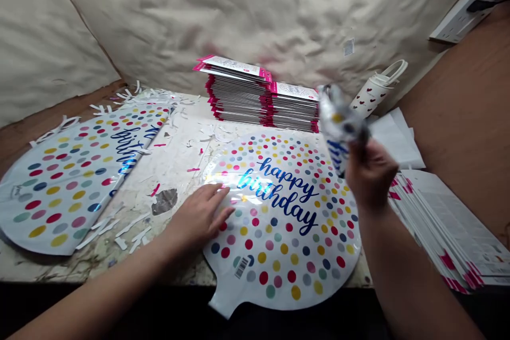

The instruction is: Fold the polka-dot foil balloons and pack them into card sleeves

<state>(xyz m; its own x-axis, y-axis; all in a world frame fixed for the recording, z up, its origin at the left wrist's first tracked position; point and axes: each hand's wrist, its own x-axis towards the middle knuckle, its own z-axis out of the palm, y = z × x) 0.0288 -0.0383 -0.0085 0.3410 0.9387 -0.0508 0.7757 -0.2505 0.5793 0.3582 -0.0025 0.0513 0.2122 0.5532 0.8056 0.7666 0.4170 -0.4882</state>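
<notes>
A flat, round foil balloon (274, 255) with coloured dots and blue "happy birthday" lettering lies on the table, its tail over the front edge. My left hand (203, 210) rests at its left side, fingers stretched out on the foil. Above its right side, my right hand (370, 172) is closed around a folded foil balloon (338, 122), silver with dots and blue lettering, blurred by motion. At the left lies a folded dotted balloon (59, 191) with part of its lettering showing.
Stacked pink-edged packets (239, 93) stand at the back against the papered wall. A white bottle with hearts (372, 93) is behind my right hand. Printed cards (458, 223) lie at the right. Paper strips (133, 231) litter the worktable (175, 138). A power socket (458, 18) hangs upper right.
</notes>
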